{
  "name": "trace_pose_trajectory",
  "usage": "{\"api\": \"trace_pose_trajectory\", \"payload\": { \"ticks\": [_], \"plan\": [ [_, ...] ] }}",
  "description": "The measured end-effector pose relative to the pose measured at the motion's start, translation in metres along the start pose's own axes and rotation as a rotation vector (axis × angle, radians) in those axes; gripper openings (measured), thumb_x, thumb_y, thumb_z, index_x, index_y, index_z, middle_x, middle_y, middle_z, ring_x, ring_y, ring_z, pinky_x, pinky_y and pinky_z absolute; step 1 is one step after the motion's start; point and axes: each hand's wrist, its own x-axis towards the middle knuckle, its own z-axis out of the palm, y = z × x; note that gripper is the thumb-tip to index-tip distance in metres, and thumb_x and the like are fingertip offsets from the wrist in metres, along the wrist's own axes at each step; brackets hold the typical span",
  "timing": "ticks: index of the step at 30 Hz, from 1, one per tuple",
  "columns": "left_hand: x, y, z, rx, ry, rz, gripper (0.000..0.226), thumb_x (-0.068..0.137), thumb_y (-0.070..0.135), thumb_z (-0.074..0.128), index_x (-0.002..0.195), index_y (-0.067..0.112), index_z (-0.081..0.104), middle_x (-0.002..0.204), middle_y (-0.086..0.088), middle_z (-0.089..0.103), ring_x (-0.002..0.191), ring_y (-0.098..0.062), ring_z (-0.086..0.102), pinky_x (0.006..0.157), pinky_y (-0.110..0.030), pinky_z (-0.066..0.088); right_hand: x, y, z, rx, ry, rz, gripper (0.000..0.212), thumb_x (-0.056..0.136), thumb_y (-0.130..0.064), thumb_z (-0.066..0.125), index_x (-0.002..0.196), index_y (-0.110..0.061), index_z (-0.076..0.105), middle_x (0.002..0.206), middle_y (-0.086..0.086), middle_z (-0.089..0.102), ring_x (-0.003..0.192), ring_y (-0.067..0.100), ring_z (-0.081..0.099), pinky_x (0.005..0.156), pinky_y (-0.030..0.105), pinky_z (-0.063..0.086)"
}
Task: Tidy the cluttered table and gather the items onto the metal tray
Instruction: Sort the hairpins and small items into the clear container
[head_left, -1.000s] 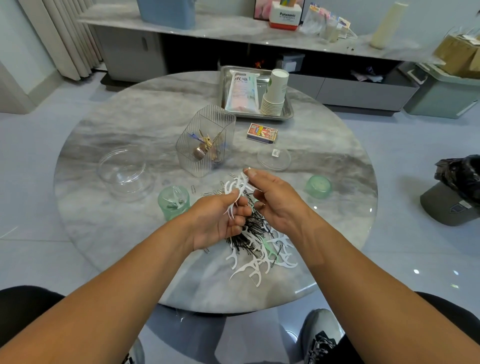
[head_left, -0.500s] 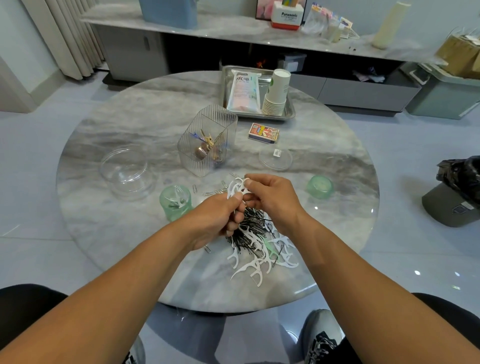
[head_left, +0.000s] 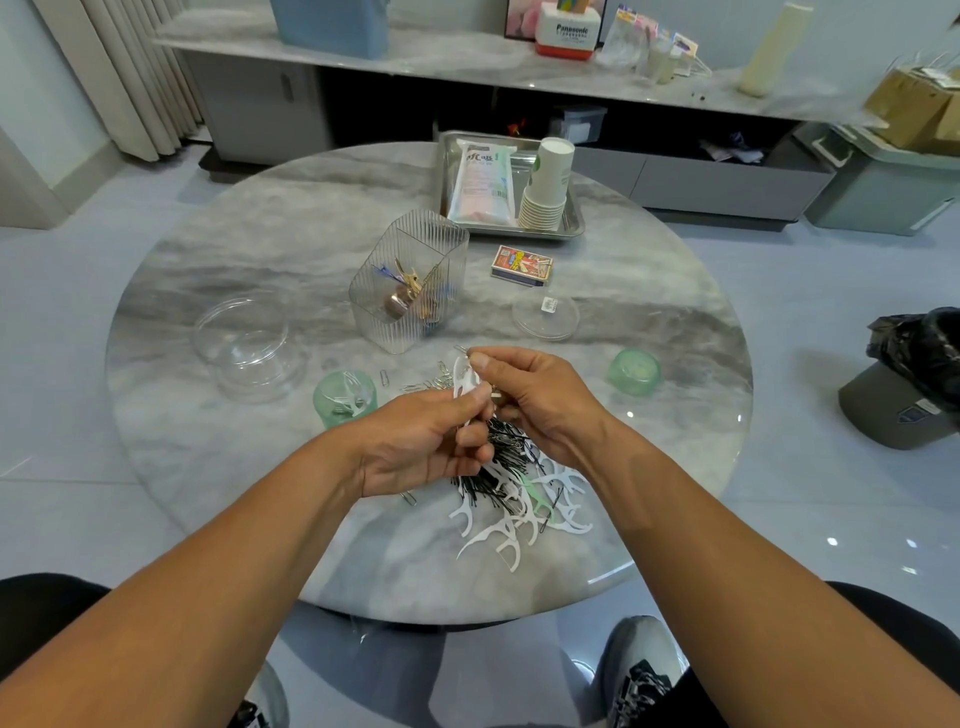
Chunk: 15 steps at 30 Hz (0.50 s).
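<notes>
My left hand (head_left: 426, 441) grips a bunch of white floss picks (head_left: 464, 378) above a mixed pile of white floss picks (head_left: 524, 514) and black hairpins (head_left: 496, 467) on the round marble table (head_left: 260, 249). My right hand (head_left: 540, 400) pinches the top of the same bunch, fingertips meeting the left thumb. The metal tray (head_left: 574, 226) at the far side holds a plastic packet (head_left: 480, 182) and a stack of paper cups (head_left: 548, 182). Paper clips (head_left: 431, 382) lie scattered just beyond my hands.
A ribbed clear holder (head_left: 410, 283) with clips, a card box (head_left: 522, 265), a clear lid (head_left: 545, 314), a clear round container (head_left: 247, 345), a green cup (head_left: 343, 397) with picks and a green lid (head_left: 634, 371) sit around. The table's near edge is close to my knees.
Both hands have stayed over the pile. The right hand's fingers closed in on the bunch of picks held by the left hand and shifted slightly toward it.
</notes>
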Motion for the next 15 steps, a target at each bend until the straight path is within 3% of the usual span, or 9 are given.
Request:
{"api": "trace_pose_trajectory", "payload": {
  "ticks": [5,7,11,15],
  "plan": [
    [-0.001,0.0,0.001,-0.048,-0.054,-0.021,0.027,0.094,0.042,0.058,0.087,0.017,0.051,0.061,0.003,0.038,0.055,-0.012,0.042,0.054,-0.023,0.042,-0.001,-0.002,0.004,-0.088,-0.107,0.015,0.013,0.091,-0.02,0.075,0.08,-0.015,0.08,0.056,0.001,0.059,0.049,0.008,0.048,0.047,0.019,0.036],
    [0.0,0.0,0.001,-0.038,-0.043,-0.011,0.028,0.095,0.043,0.057,0.081,0.019,0.051,0.061,0.004,0.032,0.054,-0.011,0.034,0.052,-0.022,0.037,-0.002,-0.004,0.004,-0.076,-0.122,0.031,0.016,0.095,-0.023,0.07,0.085,-0.015,0.08,0.062,-0.001,0.062,0.052,0.007,0.049,0.05,0.019,0.038],
    [-0.002,0.002,-0.002,-0.023,-0.006,-0.001,0.026,0.094,0.039,0.061,0.074,0.023,0.056,0.061,0.005,0.025,0.052,-0.009,0.025,0.05,-0.021,0.029,-0.003,-0.013,-0.001,-0.005,-0.173,0.112,0.021,0.1,-0.021,0.06,0.109,-0.012,0.076,0.096,0.009,0.063,0.072,0.01,0.056,0.064,0.023,0.043],
    [-0.001,-0.001,-0.001,0.076,0.02,-0.054,0.027,0.096,0.032,0.064,0.082,0.024,0.043,0.063,0.003,0.025,0.052,-0.01,0.025,0.049,-0.021,0.028,-0.001,-0.011,-0.005,0.032,-0.175,0.068,0.014,0.093,-0.003,0.066,0.103,-0.007,0.076,0.084,0.008,0.073,0.072,0.013,0.063,0.068,0.023,0.054]
  ]
}}
